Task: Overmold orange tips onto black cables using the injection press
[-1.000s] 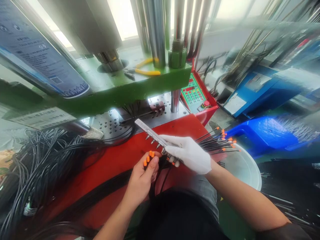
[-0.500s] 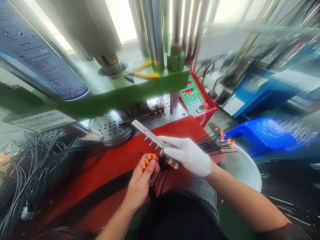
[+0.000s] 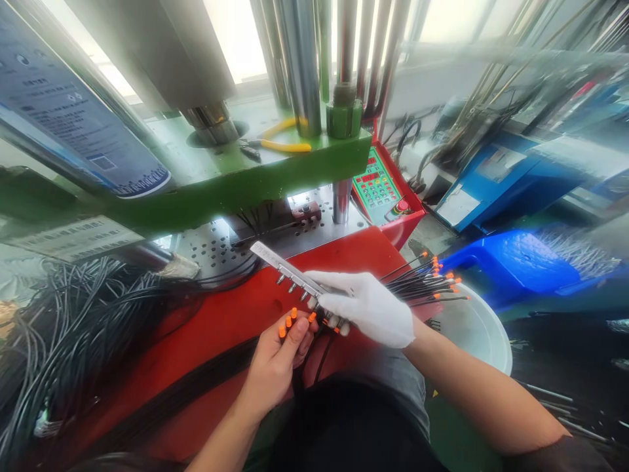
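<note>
The bare left hand (image 3: 280,357) was closed round a bunch of black leads (image 3: 297,381), their orange tips (image 3: 293,313) fanned upward, evidently to face the small pins (image 3: 291,287) under the metal bar (image 3: 282,265). The gloved right hand (image 3: 366,308) gripped that bar by its near end and held it slanting just above the tips, over the red bench (image 3: 221,321). Further orange-tipped leads (image 3: 427,282) projected behind the right hand, over the rim of a white basin (image 3: 491,331), and beyond it a blue crate (image 3: 511,265) seemed to hold pale wire ends, though blur left this uncertain.
</note>
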Demonstrator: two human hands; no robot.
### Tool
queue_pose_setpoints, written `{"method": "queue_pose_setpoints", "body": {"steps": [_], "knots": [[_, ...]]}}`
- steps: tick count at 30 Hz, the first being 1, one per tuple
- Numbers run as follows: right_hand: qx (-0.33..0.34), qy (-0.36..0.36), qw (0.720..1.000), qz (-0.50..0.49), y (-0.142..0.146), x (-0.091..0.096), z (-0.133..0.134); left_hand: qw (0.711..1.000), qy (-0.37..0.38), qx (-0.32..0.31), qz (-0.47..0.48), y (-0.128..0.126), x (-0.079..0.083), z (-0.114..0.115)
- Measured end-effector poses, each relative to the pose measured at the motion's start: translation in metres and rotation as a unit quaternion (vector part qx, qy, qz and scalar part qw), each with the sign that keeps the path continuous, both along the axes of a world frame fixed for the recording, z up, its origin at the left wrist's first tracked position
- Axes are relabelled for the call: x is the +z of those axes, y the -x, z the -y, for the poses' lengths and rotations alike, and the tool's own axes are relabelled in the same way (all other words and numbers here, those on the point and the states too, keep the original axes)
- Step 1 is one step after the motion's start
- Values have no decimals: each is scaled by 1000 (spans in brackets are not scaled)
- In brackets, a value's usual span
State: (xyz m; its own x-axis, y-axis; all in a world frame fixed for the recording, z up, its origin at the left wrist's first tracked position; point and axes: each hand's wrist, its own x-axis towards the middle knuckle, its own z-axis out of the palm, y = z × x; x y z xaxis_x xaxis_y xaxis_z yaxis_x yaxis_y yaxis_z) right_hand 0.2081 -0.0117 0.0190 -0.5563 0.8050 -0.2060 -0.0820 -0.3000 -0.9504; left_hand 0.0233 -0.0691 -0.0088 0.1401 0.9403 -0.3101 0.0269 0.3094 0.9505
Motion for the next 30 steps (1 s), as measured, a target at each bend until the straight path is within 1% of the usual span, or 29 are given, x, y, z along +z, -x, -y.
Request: {"method": "queue_pose_setpoints", "body": {"steps": [4, 7, 10, 12, 15, 17, 19, 21, 23, 25, 26, 28, 30], "knots": [[7, -9, 1000, 2, 0, -3, 0, 1000, 12, -5, 18, 0, 3, -1], [6, -26, 1000, -7, 1, -6, 1, 999, 28, -14, 28, 3, 3, -2], [-10, -47, 999, 23, 4, -6, 2, 998, 52, -24, 28, 5, 1, -2], [-32, -83, 994, 65, 7, -6, 3, 999, 42, -28, -11, 4, 1, -1], [-50, -130, 986, 93, 9, -4, 3, 988, -33, -26, -146, 0, 5, 0], [-37, -125, 988, 81, 9, -4, 4, 975, -65, -26, -210, -2, 9, 0], [-25, -116, 991, 67, 8, -3, 4, 971, -70, -13, -229, -2, 11, -1], [-15, -114, 991, 66, 6, -3, 4, 978, -53, 15, -202, 1, 10, -3], [3, -104, 992, 77, 6, -3, 4, 990, -29, 43, -134, 4, 8, -5], [21, -92, 992, 82, 6, -3, 4, 997, -21, 50, -59, 5, 6, -4], [27, -90, 992, 80, 6, -3, 3, 998, -25, 49, -38, 5, 5, -3], [28, -97, 992, 74, 6, -3, 3, 998, -41, 43, -27, 4, 6, 0], [29, -109, 991, 69, 7, -1, 3, 997, -57, 43, -42, 3, 7, 2]]}}
